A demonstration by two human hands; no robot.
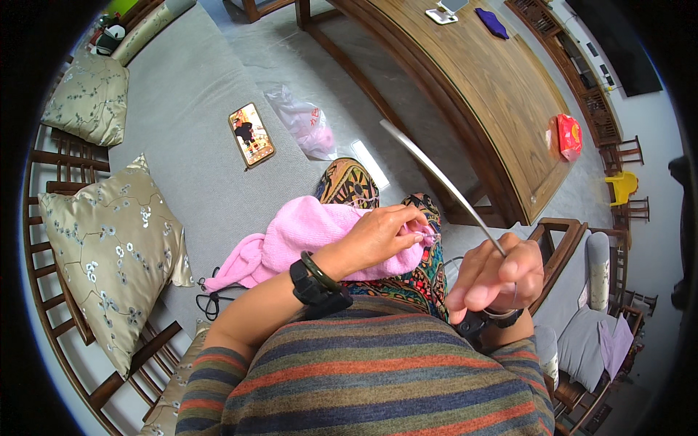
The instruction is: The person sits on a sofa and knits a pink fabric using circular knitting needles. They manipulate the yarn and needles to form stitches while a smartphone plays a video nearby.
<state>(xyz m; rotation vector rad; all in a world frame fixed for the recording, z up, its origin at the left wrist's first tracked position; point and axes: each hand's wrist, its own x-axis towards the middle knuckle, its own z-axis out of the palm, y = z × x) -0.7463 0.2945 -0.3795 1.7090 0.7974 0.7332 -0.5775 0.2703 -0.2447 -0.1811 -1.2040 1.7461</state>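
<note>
A pink knitted piece (311, 234) lies bunched over my lap and the sofa seat. My left hand (390, 231) pinches its right end, where a short length of thin needle shows by the fingertips. Raised to the right and apart from the knitting, my right hand (501, 272) grips a long metal rod, apparently a knitting needle (444, 182), which slants up and left. Thin pink yarn (362, 203) runs loosely over my patterned trousers (349, 182) behind the left hand. A black cord (210, 305) lies by the knitting's left end.
A lit smartphone (252, 135) rests on the grey sofa seat (180, 103). A plastic bag (305, 125) with something pink inside lies beside the seat. The wooden table (480, 103) holds a red packet (569, 137) and a purple cloth item (492, 23). Patterned cushions (114, 256) line the left.
</note>
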